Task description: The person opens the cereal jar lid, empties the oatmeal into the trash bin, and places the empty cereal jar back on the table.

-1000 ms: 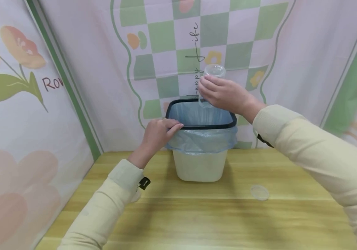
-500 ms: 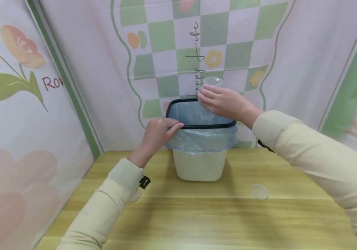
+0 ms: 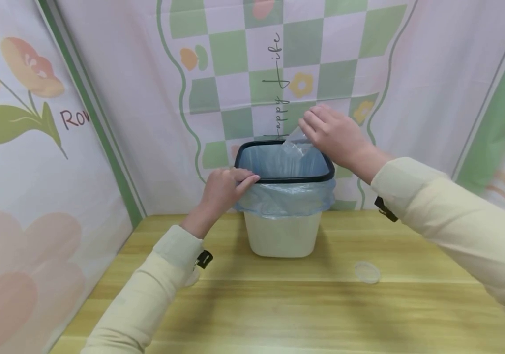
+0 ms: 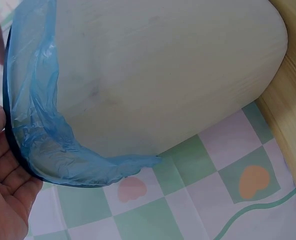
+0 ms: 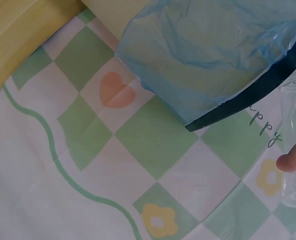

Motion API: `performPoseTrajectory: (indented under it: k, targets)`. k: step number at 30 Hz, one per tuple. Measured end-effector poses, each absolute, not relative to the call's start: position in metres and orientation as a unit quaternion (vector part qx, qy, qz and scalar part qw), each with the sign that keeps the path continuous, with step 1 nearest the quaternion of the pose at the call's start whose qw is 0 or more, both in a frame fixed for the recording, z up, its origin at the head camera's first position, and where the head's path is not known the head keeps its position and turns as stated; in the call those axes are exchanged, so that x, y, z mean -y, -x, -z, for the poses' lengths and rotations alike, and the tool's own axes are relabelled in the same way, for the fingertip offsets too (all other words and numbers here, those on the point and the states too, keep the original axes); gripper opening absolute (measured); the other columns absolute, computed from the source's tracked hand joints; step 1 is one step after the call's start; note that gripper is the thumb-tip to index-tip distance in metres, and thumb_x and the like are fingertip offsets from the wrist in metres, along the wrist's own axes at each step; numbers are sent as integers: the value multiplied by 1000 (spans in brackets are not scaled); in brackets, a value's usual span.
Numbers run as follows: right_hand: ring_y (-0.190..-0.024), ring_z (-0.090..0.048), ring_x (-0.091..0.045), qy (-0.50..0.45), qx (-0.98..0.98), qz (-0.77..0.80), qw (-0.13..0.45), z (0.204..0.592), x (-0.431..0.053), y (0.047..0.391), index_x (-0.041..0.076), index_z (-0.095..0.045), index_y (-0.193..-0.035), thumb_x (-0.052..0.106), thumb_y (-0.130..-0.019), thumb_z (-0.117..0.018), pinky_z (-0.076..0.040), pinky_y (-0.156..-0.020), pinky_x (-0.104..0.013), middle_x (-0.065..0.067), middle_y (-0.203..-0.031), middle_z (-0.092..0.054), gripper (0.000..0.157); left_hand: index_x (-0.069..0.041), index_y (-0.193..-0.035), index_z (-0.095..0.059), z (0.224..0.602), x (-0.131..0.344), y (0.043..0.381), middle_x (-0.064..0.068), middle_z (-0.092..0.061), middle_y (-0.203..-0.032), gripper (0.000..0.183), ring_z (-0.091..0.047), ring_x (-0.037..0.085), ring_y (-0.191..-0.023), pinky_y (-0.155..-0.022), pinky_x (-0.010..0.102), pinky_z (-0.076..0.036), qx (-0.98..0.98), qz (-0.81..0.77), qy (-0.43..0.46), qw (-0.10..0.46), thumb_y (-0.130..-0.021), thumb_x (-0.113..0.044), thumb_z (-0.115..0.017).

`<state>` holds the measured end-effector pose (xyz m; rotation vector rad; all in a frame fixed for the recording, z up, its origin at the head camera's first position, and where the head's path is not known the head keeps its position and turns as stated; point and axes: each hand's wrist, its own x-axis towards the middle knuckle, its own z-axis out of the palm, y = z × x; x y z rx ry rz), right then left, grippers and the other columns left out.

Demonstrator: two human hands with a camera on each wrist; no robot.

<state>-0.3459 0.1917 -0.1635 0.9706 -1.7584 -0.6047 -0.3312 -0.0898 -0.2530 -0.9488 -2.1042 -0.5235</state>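
Note:
My left hand (image 3: 227, 191) grips the near left part of the black rim (image 3: 285, 180) of a trash bin (image 3: 282, 235), with the thumb over the edge. The left wrist view shows fingers (image 4: 18, 182) against the rim's outer side. A blue bag (image 3: 287, 199) lines the bin and folds down over its outside. Over the bin's opening, my right hand (image 3: 334, 135) holds a clear plastic jar (image 3: 297, 146), tilted with its lower end to the left. At the right wrist view's edge, the jar (image 5: 290, 120) shows beside the rim, partly cut off.
A clear round disc, like a lid (image 3: 367, 272), lies on the wooden table (image 3: 279, 309) right of the bin. Another pale round piece (image 3: 193, 278) is partly hidden by the left wrist. A printed cloth (image 3: 225, 123) hangs behind the bin.
The jar first dipped upside down toward the bin's opening. Then it tilted as my right hand moved up and right. My left hand has stayed on the rim.

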Motion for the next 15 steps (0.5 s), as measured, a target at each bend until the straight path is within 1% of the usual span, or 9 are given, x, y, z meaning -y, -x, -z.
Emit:
performPoseTrajectory:
  k: [4, 6, 8, 11, 13, 15]
  targets:
    - [-97, -57, -41, -390, 748, 198, 500, 164, -200, 343, -14, -60, -107, -22, -79, -57, -48, -93, -47, -28, -103, -60, 29, -5, -95, -78, 253, 89, 331, 9, -74, -89, 18, -71, 22, -78, -69, 32, -56, 823, 204, 372, 379, -87, -21, -75]
    - [-97, -58, -42, -379, 757, 173, 503, 166, -204, 343, -15, -59, -108, -22, -78, -57, -50, -89, -48, -29, -103, -60, 31, -5, -94, -78, 253, 89, 330, 9, -74, -89, 17, -71, 22, -77, -68, 32, -56, 822, 204, 373, 379, -87, -21, -75]
    - [-97, -58, -44, -366, 773, 150, 497, 167, -208, 342, -16, -58, -109, -22, -72, -61, -50, -88, -49, -30, -104, -61, 37, -5, -95, -78, 253, 89, 330, 9, -74, -89, 18, -71, 22, -77, -68, 32, -56, 822, 204, 374, 379, -87, -20, -75]
    - [-98, -58, -45, -342, 798, 124, 481, 168, -214, 339, -16, -57, -110, -22, -65, -62, -50, -87, -51, -31, -105, -60, 46, -5, -95, -78, 253, 89, 330, 9, -74, -89, 18, -71, 22, -77, -68, 32, -56, 821, 205, 376, 378, -87, -20, -75]
    - [-97, -58, -46, -331, 811, 107, 471, 169, -217, 337, -17, -56, -111, -21, -64, -61, -50, -87, -52, -32, -105, -60, 47, -5, -95, -78, 253, 89, 330, 9, -74, -90, 18, -71, 22, -77, -68, 32, -56, 822, 205, 375, 377, -88, -21, -74]
    - [-96, -58, -47, -318, 823, 87, 464, 171, -221, 335, -17, -56, -113, -21, -67, -57, -50, -85, -53, -33, -106, -60, 45, -6, -95, -78, 253, 89, 330, 9, -74, -90, 18, -71, 21, -78, -69, 31, -56, 823, 204, 374, 376, -89, -22, -73]
